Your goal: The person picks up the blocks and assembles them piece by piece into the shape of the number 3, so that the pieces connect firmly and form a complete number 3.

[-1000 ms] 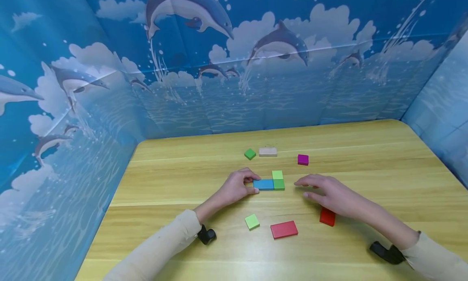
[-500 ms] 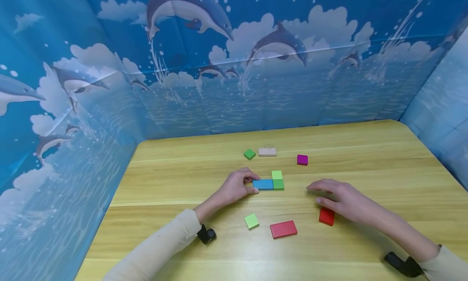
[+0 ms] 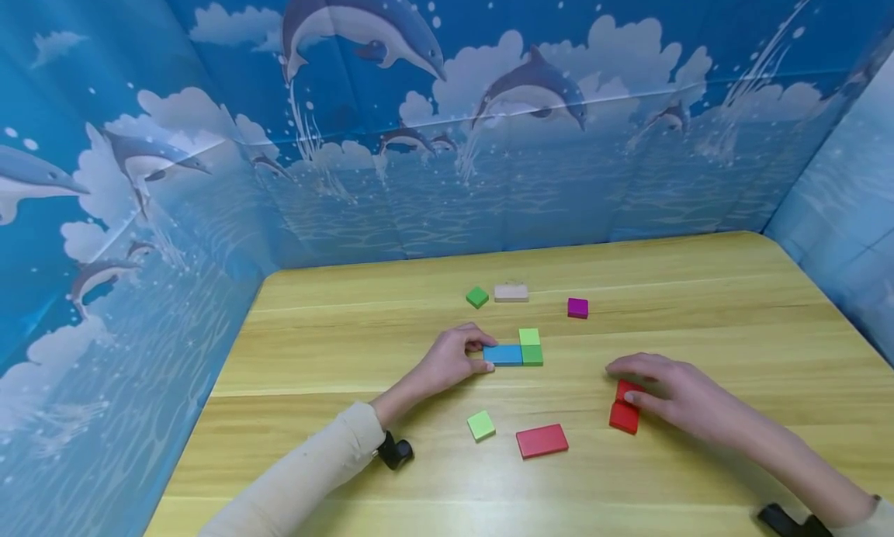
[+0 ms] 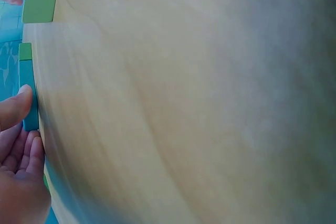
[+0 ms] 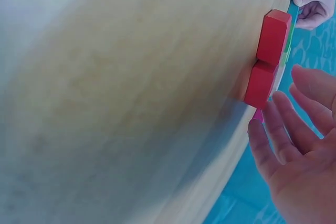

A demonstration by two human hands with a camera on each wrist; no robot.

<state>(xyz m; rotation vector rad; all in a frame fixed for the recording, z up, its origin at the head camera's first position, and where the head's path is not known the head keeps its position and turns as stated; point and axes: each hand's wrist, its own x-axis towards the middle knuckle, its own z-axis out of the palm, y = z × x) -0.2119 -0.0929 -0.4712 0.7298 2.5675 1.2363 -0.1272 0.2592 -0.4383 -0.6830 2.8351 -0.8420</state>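
My left hand (image 3: 454, 358) pinches the left end of a blue rectangular block (image 3: 504, 355), thumb at the near side and fingers at the far side. Against the block's right end sits a green square block (image 3: 532, 355), with a light green block (image 3: 528, 336) touching its far side. Over at the right, my right hand (image 3: 673, 393) is held above two red square blocks, the nearer one (image 3: 624, 418) touching the farther one (image 3: 628, 389). In the right wrist view its fingers (image 5: 286, 135) are spread and grip nothing. The hand partly covers the farther red block in the head view.
Farther back lie a green block (image 3: 478, 297), a pale grey-pink block (image 3: 511, 292) and a magenta block (image 3: 577, 308). Nearer are a light green block (image 3: 481, 426) and a red rectangular block (image 3: 542, 441). A dolphin-print curtain (image 3: 447, 188) borders the wooden table (image 3: 335, 475).
My right hand has moved right and nearer, away from the green blocks, uncovering part of the farther red block. The left hand keeps its hold on the blue block.
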